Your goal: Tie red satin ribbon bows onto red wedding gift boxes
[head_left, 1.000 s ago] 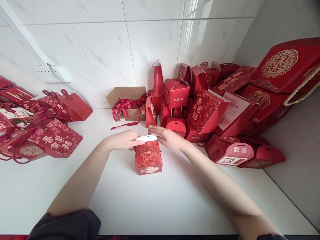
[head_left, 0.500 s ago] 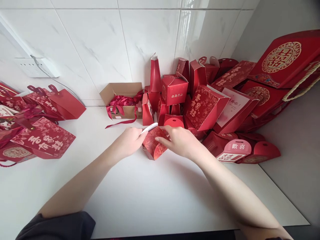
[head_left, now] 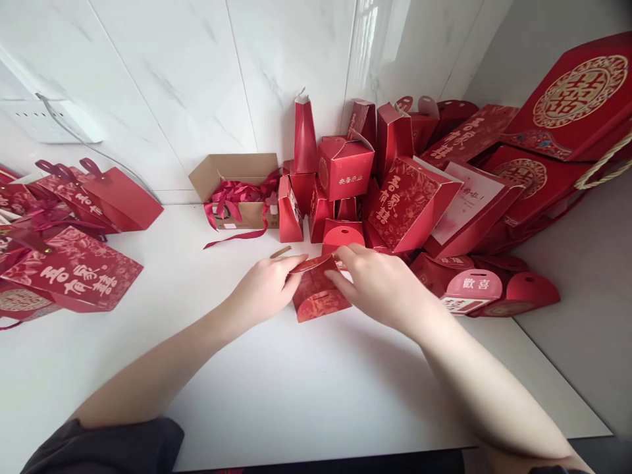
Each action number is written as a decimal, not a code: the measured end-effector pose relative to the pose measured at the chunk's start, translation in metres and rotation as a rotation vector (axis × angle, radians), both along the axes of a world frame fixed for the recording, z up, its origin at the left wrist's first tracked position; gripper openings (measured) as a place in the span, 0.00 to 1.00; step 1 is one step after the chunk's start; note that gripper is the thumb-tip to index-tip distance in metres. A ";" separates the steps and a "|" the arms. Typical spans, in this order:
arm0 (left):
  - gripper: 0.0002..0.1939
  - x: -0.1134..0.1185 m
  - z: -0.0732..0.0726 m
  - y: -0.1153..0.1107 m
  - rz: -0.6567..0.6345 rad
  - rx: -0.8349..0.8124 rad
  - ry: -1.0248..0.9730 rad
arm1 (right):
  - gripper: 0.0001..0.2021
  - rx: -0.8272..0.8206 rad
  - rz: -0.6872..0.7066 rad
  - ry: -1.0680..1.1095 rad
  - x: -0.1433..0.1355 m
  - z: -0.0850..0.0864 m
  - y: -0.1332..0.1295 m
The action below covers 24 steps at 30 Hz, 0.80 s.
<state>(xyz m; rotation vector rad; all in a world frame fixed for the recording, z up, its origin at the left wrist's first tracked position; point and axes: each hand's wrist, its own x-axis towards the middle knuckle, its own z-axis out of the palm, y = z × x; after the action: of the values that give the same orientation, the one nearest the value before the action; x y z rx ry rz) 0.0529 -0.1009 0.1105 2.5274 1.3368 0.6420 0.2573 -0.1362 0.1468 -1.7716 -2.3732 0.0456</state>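
A small red patterned box [head_left: 320, 293] is on the white table between my hands, its rounded flap toward me. My left hand [head_left: 268, 286] pinches the raised top edge of the box at its left side. A thin brown edge [head_left: 281, 251] juts out beyond the left fingers. My right hand [head_left: 372, 280] is closed on the box's upper right edge, thumb on the near side. The fingertips of the right hand are partly hidden behind the box edge.
An open cardboard box [head_left: 247, 214] with dark red ribbon stands behind my left hand. Many red boxes [head_left: 415, 204] are piled behind and right of my right hand. Red gift boxes [head_left: 79, 270] with handles stand at the left. A tiled wall closes the back.
The small box has turned and its rounded flap now faces me. The white flap at my left fingers no longer shows. My right hand has moved slightly right; the view has shifted a little.
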 end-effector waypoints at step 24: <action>0.13 -0.003 0.004 0.003 -0.587 0.071 0.326 | 0.06 -0.645 0.604 0.333 0.024 -0.002 0.020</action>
<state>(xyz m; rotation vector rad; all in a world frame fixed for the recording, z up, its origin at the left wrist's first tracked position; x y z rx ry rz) 0.0504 -0.0984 0.1140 2.9621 0.5769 0.1636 0.2808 -0.1167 0.1448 -1.0051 -2.6860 1.1902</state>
